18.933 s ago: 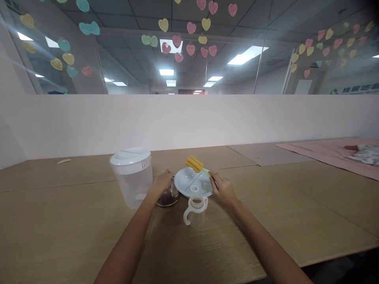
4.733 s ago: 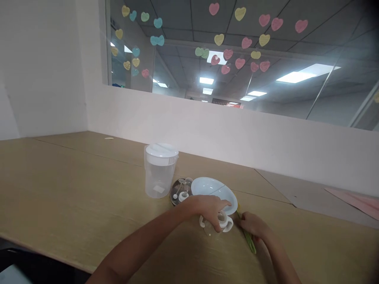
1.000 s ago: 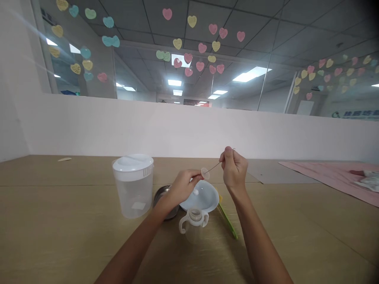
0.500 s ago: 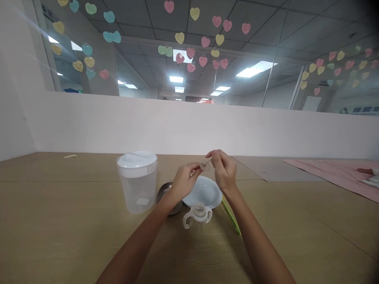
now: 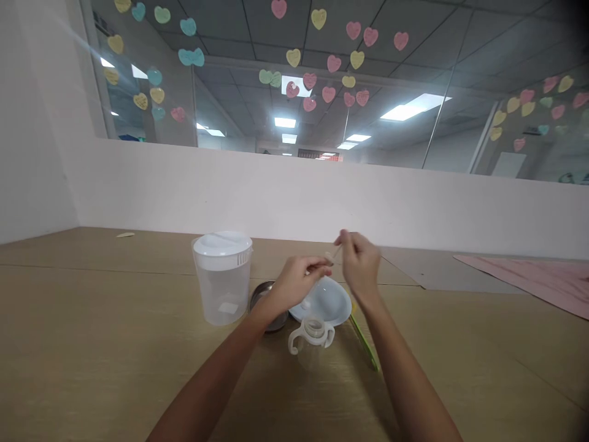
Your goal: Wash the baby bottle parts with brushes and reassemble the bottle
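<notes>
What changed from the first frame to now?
Right hand let go of the brush, now lying right of the white bowl, and grips a thin rod. Left hand moved up and right from the metal bowl, holding a clear piece. Pitcher and bottle: unmoved.

The bottle [image 5: 311, 344] and bowl [image 5: 337, 302] block the middle; the pitcher [image 5: 223, 279] stands in the way at left. Right of the green brush handle [image 5: 363, 341], the table [image 5: 464, 350] lies open.

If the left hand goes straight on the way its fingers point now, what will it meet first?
The left hand, with a small pale piece at its fingertips, would likely meet the right hand first; the depth between them is unclear.
</notes>
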Demonstrator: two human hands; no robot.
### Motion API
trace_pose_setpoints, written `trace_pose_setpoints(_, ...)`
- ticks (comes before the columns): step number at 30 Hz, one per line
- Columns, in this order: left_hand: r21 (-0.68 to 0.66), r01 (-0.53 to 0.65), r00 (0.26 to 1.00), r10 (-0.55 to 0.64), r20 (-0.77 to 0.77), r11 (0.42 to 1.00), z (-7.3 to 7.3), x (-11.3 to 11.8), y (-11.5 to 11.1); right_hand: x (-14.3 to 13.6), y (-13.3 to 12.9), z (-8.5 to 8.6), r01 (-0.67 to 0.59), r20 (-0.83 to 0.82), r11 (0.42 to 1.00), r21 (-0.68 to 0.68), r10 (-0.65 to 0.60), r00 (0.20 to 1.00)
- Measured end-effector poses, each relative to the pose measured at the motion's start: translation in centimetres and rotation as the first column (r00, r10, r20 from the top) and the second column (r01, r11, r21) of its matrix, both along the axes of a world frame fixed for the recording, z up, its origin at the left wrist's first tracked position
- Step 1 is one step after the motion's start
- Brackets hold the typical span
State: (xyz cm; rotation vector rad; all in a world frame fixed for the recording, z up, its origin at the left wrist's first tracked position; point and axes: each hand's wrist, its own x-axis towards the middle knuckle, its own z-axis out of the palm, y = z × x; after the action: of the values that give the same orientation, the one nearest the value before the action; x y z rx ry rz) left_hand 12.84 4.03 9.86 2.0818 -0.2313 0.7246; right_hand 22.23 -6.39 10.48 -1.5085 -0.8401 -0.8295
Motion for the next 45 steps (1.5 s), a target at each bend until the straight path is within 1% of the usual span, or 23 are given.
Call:
trace_pose_setpoints(1, 0.038, 0.005, 1.000, -0.004, -0.016, 0.999, 0.1, -0.2, -0.3, 0.7, -0.6, 0.2, -0.010, -0.077, 0.998, 0.059, 0.014, 0.997)
trace_pose_setpoints(3, 0.097, -0.006, 0.999, 0.010, -0.036, 0.995, 0.3, -0.4, -1.0, 2.1, -1.6, 0.5, -0.057, -0.192, 0.983, 0.176, 0.091, 0.977)
trace_pose_setpoints(7, 0.136, -0.019, 0.999, 0.026, -0.048, 0.991, 0.5, -0.3, -1.7, 4.4, -2.9, 0.6, -0.090, -0.259, 0.925, 0.370, 0.195, 0.946)
trace_pose_setpoints(9, 0.144, -0.035, 0.998, 0.042, -0.045, 0.989, 0.5, -0.1, -1.6, 4.9, -3.1, 0.6, -0.090, -0.262, 0.903, 0.420, 0.215, 0.941)
trace_pose_setpoints(15, 0.200, -0.046, 0.999, 0.046, 0.004, 0.979, 0.4, -0.1, -0.6, 5.8, -3.5, 0.5, -0.078, -0.273, 0.872, 0.482, 0.234, 0.933)
trace_pose_setpoints(17, 0.229, -0.052, 0.999, 0.049, 0.019, 0.972, 0.5, -0.4, 0.1, 6.8, -4.4, 0.2, -0.054, -0.286, 0.837, 0.545, 0.246, 0.926)
trace_pose_setpoints(19, 0.242, -0.069, 0.998, 0.066, 0.020, 0.968, 0.5, -0.6, 0.9, 8.5, -5.6, -0.4, 0.013, -0.329, 0.776, 0.631, 0.253, 0.910)
trace_pose_setpoints(20, 0.233, -0.074, 0.997, 0.073, 0.013, 0.970, 0.4, -0.7, 1.4, 9.4, -6.2, -0.9, 0.044, -0.369, 0.758, 0.650, 0.264, 0.891)
trace_pose_setpoints(21, 0.216, -0.074, 0.997, 0.075, 0.001, 0.974, 0.3, -0.7, 1.9, 10.4, -6.7, -1.4, 0.059, -0.423, 0.767, 0.639, 0.286, 0.860)
trace_pose_setpoints(23, 0.168, -0.064, 0.997, 0.069, -0.025, 0.984, 0.1, -0.6, 2.8, 12.1, -7.2, -2.8, -0.031, -0.564, 0.851, 0.525, 0.374, 0.736)
trace_pose_setpoints(24, 0.148, -0.064, 0.997, 0.069, -0.033, 0.987, -0.1, -0.4, 3.1, 12.8, -7.0, -3.5, -0.084, -0.635, 0.886, 0.455, 0.390, 0.667)
trace_pose_setpoints(26, 0.137, -0.075, 0.996, 0.081, -0.041, 0.988, -0.4, -0.1, 3.5, 13.7, -6.0, -5.0, -0.184, -0.750, 0.936, 0.301, 0.351, 0.560)
trace_pose_setpoints(27, 0.145, -0.083, 0.995, 0.090, -0.043, 0.986, -0.6, 0.1, 3.6, 13.8, -5.3, -5.8, -0.240, -0.793, 0.944, 0.225, 0.321, 0.519)
trace_pose_setpoints(28, 0.155, -0.088, 0.995, 0.095, -0.043, 0.984, -0.7, 0.3, 3.7, 13.8, -4.4, -6.4, -0.301, -0.823, 0.940, 0.160, 0.295, 0.485)
trace_pose_setpoints(30, 0.165, -0.095, 0.994, 0.103, -0.036, 0.982, -0.9, 0.5, 3.8, 13.6, -2.8, -7.6, -0.378, -0.853, 0.919, 0.115, 0.286, 0.437)
trace_pose_setpoints(32, 0.156, -0.106, 0.993, 0.112, -0.027, 0.982, -1.0, 0.7, 3.9, 13.2, -1.5, -8.5, -0.423, -0.869, 0.900, 0.105, 0.290, 0.401)
trace_pose_setpoints(35, 0.149, -0.122, 0.991, 0.128, -0.030, 0.981, -1.1, 0.9, 4.1, 12.7, -0.4, -9.2, -0.461, -0.884, 0.881, 0.107, 0.297, 0.362)
trace_pose_setpoints(37, 0.146, -0.117, 0.992, 0.123, -0.029, 0.982, -1.3, 1.1, 4.2, 12.4, 0.1, -9.3, -0.468, -0.884, 0.876, 0.118, 0.307, 0.352)
trace_pose_setpoints(39, 0.144, -0.111, 0.993, 0.114, -0.015, 0.983, -1.5, 1.3, 4.2, 11.8, 0.6, -9.0, -0.462, -0.879, 0.877, 0.131, 0.318, 0.355)
trace_pose_setpoints(42, 0.164, -0.113, 0.994, 0.112, 0.016, 0.980, -1.6, 1.5, 4.2, 9.9, 1.5, -7.4, -0.494, -0.855, 0.859, 0.135, 0.353, 0.380)
trace_pose_setpoints(43, 0.177, -0.121, 0.993, 0.118, 0.024, 0.977, -1.6, 1.5, 4.2, 8.9, 1.7, -6.6, -0.546, -0.833, 0.830, 0.116, 0.381, 0.401)
trace_pose_setpoints(44, 0.192, -0.132, 0.991, 0.129, 0.029, 0.972, -1.5, 1.5, 4.2, 7.8, 1.8, -5.7, -0.619, -0.800, 0.780, 0.087, 0.425, 0.424)
trace_pose_setpoints(45, 0.208, -0.149, 0.989, 0.145, 0.033, 0.967, -1.5, 1.4, 4.2, 6.6, 1.8, -4.7, -0.714, -0.770, 0.698, 0.049, 0.482, 0.418)
